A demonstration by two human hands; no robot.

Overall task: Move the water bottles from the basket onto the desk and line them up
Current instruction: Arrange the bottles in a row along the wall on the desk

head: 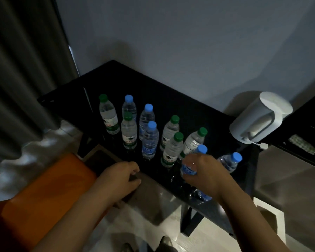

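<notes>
Right hand (205,171) wraps blue-cap bottle (199,151) over desk (171,99), long axis roughly vertical, cap up; left hand (120,174) curled at desk edge, grip unclear.

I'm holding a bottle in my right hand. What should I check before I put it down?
1. Right hand has its fingers round the held blue-capped bottle: ok.
2. The other bottles on the desk all stand upright: ok.
3. Free spot between the near green-capped bottle and the rightmost blue-capped bottle: cannot tell, your hand hides it.
4. Rows are straight: not ok, the bottles stand staggered.
5. White kettle stands apart from the bottles: ok.
6. Left hand, curled at the desk's front edge, is free to help: cannot tell.
</notes>
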